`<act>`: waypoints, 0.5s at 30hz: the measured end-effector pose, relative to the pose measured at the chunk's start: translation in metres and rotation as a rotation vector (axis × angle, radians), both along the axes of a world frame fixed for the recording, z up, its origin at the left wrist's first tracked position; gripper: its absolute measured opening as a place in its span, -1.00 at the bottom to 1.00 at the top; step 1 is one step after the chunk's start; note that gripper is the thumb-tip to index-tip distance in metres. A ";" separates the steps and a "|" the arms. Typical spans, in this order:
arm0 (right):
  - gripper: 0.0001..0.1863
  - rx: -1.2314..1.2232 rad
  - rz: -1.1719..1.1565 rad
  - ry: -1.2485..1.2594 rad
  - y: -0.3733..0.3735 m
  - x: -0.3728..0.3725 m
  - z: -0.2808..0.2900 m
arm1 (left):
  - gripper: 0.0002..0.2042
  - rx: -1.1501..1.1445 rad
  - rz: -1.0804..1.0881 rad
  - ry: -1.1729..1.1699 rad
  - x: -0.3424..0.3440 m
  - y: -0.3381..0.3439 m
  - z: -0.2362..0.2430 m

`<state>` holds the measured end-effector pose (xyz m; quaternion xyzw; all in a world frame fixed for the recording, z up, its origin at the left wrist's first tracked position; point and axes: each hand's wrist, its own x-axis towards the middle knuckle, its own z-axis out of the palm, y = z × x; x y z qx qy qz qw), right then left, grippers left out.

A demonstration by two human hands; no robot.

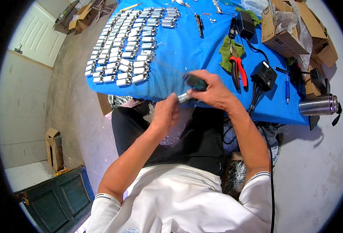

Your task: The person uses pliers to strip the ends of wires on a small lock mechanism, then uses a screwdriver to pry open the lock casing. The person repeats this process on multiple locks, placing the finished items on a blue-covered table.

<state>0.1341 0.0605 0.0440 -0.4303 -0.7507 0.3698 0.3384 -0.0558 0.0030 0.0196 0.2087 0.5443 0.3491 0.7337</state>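
Observation:
My left hand is closed, its fingertips pinching a small silver metal cylinder just off the table's front edge. Around a dark tool with a stubby black-and-green body, my right hand is wrapped. A blurred thin streak runs up and left from that tool, so its exact kind is unclear. The right thumb side meets the cylinder's right end. Beyond the hands, many similar silver cylinders lie in close rows on the blue cloth.
Red-and-black pliers lie on a green rag, right of my hands. Nearby are a black multi-cable box, a power adapter, a blue screwdriver and a steel flask. Opened cardboard boxes stand at the far right.

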 end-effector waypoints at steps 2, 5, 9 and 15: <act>-0.68 -0.067 -0.211 0.100 -0.011 0.003 0.005 | -0.60 0.020 0.031 0.035 0.002 -0.001 0.003; -0.61 -0.052 -0.476 0.056 -0.051 0.008 0.034 | -0.61 0.025 0.060 0.036 -0.001 -0.002 0.005; -0.57 -0.405 -0.524 0.416 -0.116 0.026 0.029 | -0.61 0.056 0.041 0.019 -0.001 -0.006 -0.001; -0.54 -0.540 -0.478 0.450 -0.207 0.037 0.019 | -0.62 0.067 0.036 0.024 0.001 -0.011 -0.003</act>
